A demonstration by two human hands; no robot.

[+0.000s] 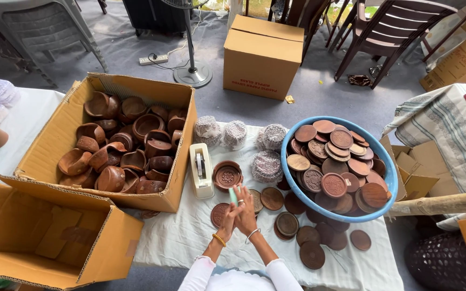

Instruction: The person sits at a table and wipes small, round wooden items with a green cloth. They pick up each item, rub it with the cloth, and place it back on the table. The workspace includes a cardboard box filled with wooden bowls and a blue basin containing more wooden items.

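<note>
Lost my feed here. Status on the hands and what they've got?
Left hand and right hand pressed together, pinching a small green piece. Clay lids loose on the cloth just ahead. Tape dispenser close left.

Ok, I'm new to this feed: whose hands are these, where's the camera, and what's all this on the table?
One picture, from a camera on the person's head, looking down. The left hand and right hand meet over the white cloth, pinching a small pale green thing; I cannot tell what it is. Around them: a cardboard box of brown bowls, a tape dispenser, loose round brown lids, and a blue basin heaped with more.
</note>
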